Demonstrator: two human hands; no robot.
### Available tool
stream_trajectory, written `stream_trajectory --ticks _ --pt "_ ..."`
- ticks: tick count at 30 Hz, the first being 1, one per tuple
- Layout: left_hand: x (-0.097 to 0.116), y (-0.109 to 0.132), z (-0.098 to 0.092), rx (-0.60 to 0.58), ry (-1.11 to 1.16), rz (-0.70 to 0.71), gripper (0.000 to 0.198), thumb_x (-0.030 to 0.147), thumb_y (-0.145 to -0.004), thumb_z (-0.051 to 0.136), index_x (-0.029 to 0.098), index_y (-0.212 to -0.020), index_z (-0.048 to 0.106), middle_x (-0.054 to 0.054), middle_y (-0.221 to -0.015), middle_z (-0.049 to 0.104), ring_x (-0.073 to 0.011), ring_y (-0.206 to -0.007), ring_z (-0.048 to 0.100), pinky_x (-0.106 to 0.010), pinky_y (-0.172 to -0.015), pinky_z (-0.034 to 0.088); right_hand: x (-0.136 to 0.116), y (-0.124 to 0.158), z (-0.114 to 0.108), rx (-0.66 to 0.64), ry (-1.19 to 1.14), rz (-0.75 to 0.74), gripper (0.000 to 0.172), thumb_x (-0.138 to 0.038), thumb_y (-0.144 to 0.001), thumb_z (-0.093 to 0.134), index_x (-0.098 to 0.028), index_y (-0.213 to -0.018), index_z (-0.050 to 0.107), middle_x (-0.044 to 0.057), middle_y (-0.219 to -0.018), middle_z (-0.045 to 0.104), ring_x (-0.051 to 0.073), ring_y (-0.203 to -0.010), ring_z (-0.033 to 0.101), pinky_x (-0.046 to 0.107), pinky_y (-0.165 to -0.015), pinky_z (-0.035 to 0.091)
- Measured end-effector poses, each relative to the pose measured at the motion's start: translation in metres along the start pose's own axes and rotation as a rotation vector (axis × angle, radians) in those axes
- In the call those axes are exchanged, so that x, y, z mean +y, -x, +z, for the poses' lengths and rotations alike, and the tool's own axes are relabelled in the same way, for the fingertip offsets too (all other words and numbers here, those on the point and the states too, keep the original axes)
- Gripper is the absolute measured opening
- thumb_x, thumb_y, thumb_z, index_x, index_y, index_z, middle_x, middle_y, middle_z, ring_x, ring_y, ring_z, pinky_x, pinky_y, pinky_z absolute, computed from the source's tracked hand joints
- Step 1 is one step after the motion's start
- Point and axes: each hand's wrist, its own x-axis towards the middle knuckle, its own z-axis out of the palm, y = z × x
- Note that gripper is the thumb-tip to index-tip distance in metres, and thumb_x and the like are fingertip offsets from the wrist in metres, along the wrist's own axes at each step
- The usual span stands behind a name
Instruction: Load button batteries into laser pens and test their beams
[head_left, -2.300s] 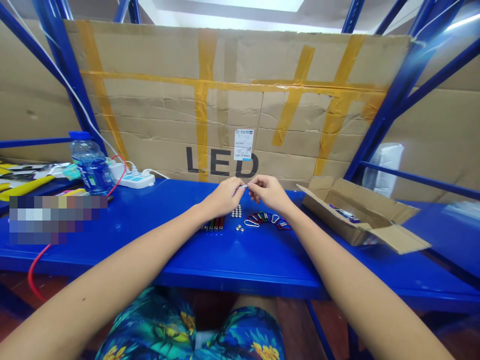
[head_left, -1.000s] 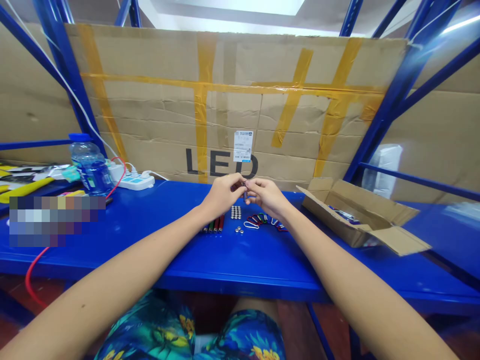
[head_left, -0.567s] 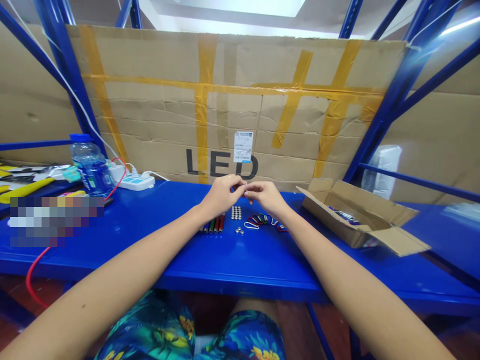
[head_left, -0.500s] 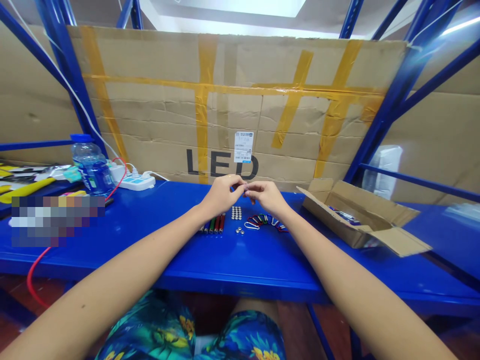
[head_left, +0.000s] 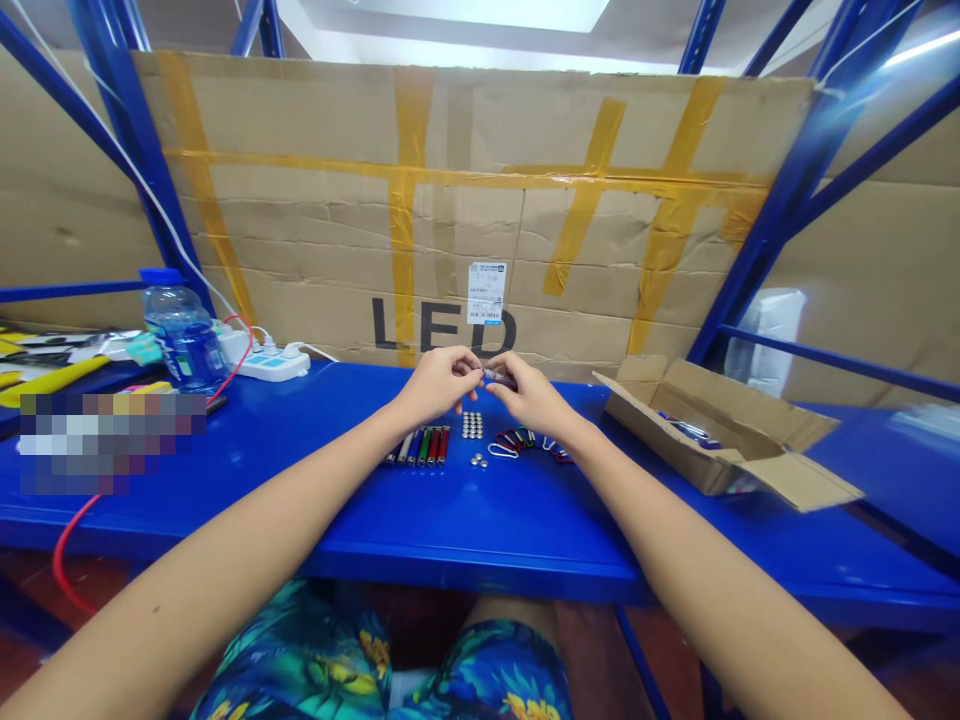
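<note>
Above the table's middle, my right hand (head_left: pixel 529 392) pinches a small dark metal tube (head_left: pixel 504 380) with a silvery end pointing left. My left hand (head_left: pixel 446 382) is closed at that end, thumb against fingers; whatever its fingertips hold is too small to make out. Below my hands, silver button cells (head_left: pixel 472 425) stand in neat rows, with a few loose button cells (head_left: pixel 478 461) nearer me. Left of them lies a row of coloured metal tubes (head_left: pixel 424 447) in red, green, blue and silver, partly behind my left forearm. Coloured carabiners (head_left: pixel 514 441) lie to the right, partly covered by my right wrist.
An open cardboard box (head_left: pixel 675 440) with metallic items stands right on the blue table (head_left: pixel 465 530). A water bottle (head_left: pixel 180 330), a white power strip (head_left: pixel 270 362) and a red cable (head_left: pixel 64 540) are left. A large cardboard sheet (head_left: pixel 322 230) closes off the back.
My hands have moved slightly apart, and the dark tube in my right hand now shows between them. My left forearm has shifted left, uncovering more of the tube row.
</note>
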Motion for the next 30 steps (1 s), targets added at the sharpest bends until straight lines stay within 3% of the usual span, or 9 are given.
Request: stream_trajectory --ticks 4,9,17,20,23,30 --pt "0.001 0.000 -0.001 -0.049 0.045 -0.011 0.005 0.020 -0.080 0.060 0.015 -0.079 0.061 -0.005 -0.067 0.068 -0.0099 -0.044 0.057 -0.022 -0.036 0.043 -0.002 0.000 -0.002 0.037 0.061 -0.001 0.011 -0.022 -0.079 0.058 -0.020 -0.087 0.051 0.002 -0.079 0.060 0.017 -0.071 0.053 0.030 -0.066 0.040" --pt "0.006 0.002 -0.003 -0.081 0.115 -0.018 0.007 0.019 -0.080 0.060 0.013 -0.076 0.061 -0.004 -0.066 0.066 -0.0096 -0.045 0.056 -0.023 -0.037 0.044 -0.004 -0.001 -0.005 0.062 0.067 -0.071 0.005 -0.020 -0.079 0.059 -0.020 -0.078 0.054 0.003 -0.075 0.059 0.017 -0.072 0.053 0.030 -0.068 0.039" --pt "0.007 0.005 0.001 -0.086 0.156 0.004 0.006 0.018 -0.079 0.060 0.014 -0.075 0.057 -0.002 -0.062 0.064 -0.0085 -0.046 0.057 -0.019 -0.038 0.044 -0.008 0.000 -0.009 -0.007 0.106 -0.160 0.013 -0.022 -0.087 0.051 -0.019 -0.078 0.059 0.005 -0.077 0.062 0.019 -0.075 0.055 0.032 -0.072 0.040" --pt "0.005 0.005 0.001 -0.101 0.146 0.012 0.004 0.017 -0.079 0.059 0.014 -0.076 0.057 -0.001 -0.059 0.063 -0.0077 -0.043 0.055 -0.019 -0.039 0.044 -0.010 0.000 -0.008 0.027 0.097 -0.130 0.007 -0.024 -0.084 0.058 -0.019 -0.080 0.056 0.005 -0.079 0.059 0.019 -0.075 0.054 0.033 -0.071 0.041" --pt "0.003 0.005 0.002 -0.121 0.145 0.023 0.001 0.014 -0.076 0.058 0.014 -0.076 0.058 -0.001 -0.060 0.063 -0.0079 -0.045 0.056 -0.018 -0.040 0.044 -0.009 0.000 -0.009 0.060 0.083 -0.115 0.014 -0.022 -0.077 0.065 -0.020 -0.083 0.052 0.004 -0.083 0.057 0.018 -0.075 0.052 0.032 -0.069 0.041" --pt "0.003 0.004 0.001 -0.109 0.134 0.022 0.001 0.014 -0.076 0.058 0.013 -0.075 0.058 0.000 -0.061 0.062 -0.0074 -0.046 0.054 -0.018 -0.040 0.043 -0.004 -0.002 -0.012 0.034 0.078 -0.180 0.007 -0.017 -0.079 0.063 -0.019 -0.079 0.056 0.003 -0.079 0.057 0.017 -0.076 0.054 0.031 -0.069 0.042"
